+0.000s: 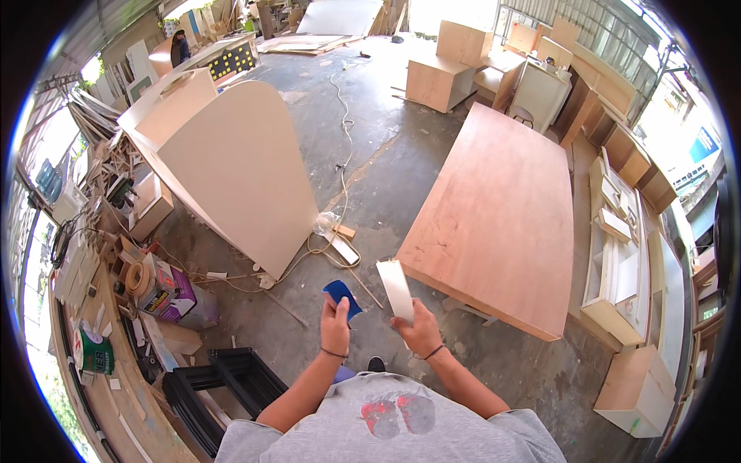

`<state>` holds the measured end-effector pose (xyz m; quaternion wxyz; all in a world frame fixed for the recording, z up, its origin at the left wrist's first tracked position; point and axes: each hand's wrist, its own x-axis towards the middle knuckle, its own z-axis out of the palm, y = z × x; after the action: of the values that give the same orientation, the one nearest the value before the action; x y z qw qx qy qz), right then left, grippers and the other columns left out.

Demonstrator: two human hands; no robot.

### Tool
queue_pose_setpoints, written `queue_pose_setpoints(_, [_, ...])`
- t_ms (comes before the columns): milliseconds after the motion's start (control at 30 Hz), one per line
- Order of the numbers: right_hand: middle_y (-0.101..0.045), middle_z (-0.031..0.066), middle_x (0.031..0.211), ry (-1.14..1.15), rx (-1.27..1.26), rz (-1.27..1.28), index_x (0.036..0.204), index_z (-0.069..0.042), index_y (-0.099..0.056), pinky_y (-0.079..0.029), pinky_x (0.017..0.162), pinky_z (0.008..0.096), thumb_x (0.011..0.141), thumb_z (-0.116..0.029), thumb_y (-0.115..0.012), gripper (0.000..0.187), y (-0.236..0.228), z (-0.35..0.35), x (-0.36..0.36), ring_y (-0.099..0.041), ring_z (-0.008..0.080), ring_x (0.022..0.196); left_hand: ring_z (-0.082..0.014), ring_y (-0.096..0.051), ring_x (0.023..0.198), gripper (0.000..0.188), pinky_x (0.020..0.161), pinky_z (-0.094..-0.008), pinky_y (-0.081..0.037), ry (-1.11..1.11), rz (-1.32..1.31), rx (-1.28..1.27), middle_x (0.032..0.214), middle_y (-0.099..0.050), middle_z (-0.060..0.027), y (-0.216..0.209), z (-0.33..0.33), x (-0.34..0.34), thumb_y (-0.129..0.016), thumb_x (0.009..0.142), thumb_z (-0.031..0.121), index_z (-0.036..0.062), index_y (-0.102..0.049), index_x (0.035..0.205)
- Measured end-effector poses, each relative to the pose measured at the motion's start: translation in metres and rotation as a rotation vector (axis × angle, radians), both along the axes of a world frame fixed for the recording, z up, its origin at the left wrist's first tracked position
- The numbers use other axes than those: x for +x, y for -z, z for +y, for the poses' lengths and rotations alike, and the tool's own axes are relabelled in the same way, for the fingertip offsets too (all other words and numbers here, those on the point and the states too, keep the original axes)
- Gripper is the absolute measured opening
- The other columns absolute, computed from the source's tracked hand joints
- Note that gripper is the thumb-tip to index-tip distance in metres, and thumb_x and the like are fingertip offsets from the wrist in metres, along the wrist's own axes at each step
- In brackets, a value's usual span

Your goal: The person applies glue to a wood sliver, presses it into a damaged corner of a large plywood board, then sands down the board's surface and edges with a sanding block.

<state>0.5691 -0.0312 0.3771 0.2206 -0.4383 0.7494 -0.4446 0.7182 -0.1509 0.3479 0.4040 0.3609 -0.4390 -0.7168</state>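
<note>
Head view: the white strip (394,287) is held in front of the body, its long axis running away from it, the far end pointing slightly left. Its lower part is clasped between thumb and fingers by the right grip (419,330). Just to the left, apart from the strip, a blue sheet (351,306) is pinched under the thumb of the left grip (335,332), slanting from upper left to lower right. Beyond, a reddish wooden panel (498,220) is seen; whether it is touched by the strip cannot be told. Farther off, plywood boxes (440,83) are set on the floor (397,174).
</note>
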Motion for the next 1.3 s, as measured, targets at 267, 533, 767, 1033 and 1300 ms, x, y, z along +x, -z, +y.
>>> queue_pose_setpoints(267, [-0.044,0.0209,0.129,-0.123,-0.068,0.315,0.138,-0.012,-0.041,-0.045,0.086,0.0420,0.074,0.003,-0.052,0.066,0.013,-0.013,0.042,-0.052,0.0365,0.108,-0.0245,-0.051,0.118,0.039,0.104,-0.0407,-0.036,0.146,0.545,0.601,0.123,-0.055,-0.0132,-0.015,0.016,-0.015,-0.043,0.095,0.023,0.0037,-0.043,0.129])
queue_pose_setpoints(533, [-0.058,0.0037,0.094,0.042,-0.110,-0.823,0.120,-0.008,-0.050,-0.047,0.061,0.0245,0.091,-0.013,-0.048,0.029,0.012,-0.021,0.015,-0.054,0.0100,0.072,-0.0221,-0.061,0.093,0.024,0.084,-0.0393,-0.050,-0.001,0.306,0.613,0.098,-0.061,-0.0083,-0.014,-0.004,0.001,-0.044,0.091,0.018,0.0047,-0.053,0.110])
queue_pose_setpoints(767, [-0.057,0.0028,0.109,-0.177,0.003,-1.107,0.131,-0.006,-0.044,-0.048,0.074,0.0265,0.102,-0.038,-0.032,0.045,0.011,-0.031,0.030,-0.056,0.0102,0.084,-0.0294,-0.057,0.103,0.026,0.089,-0.0391,-0.045,-0.032,-0.170,0.092,0.116,-0.057,-0.0142,-0.023,0.014,-0.029,-0.042,0.098,0.015,0.0059,-0.053,0.118])
queue_pose_setpoints(1033, [-0.051,0.0048,0.128,-0.295,0.152,-1.065,0.140,-0.005,-0.037,-0.046,0.081,0.0228,0.100,-0.037,-0.039,0.052,-0.007,-0.016,0.027,-0.052,0.0091,0.099,-0.0391,-0.004,0.142,0.049,0.113,-0.0441,-0.010,-0.233,-0.634,-0.776,0.152,0.001,-0.0260,-0.003,-0.030,-0.033,-0.039,0.098,0.018,0.0079,-0.029,0.145])
queue_pose_setpoints(1300, [-0.057,0.0056,0.119,-0.250,0.029,-1.026,0.137,-0.007,-0.041,-0.048,0.065,0.0226,0.099,-0.043,-0.036,0.052,-0.016,-0.003,-0.008,-0.054,0.0091,0.082,-0.0346,-0.015,0.139,0.048,0.111,-0.0381,-0.019,-0.404,-0.641,-0.747,0.152,-0.014,-0.0218,-0.013,-0.060,-0.009,-0.039,0.100,0.020,0.0080,-0.028,0.145])
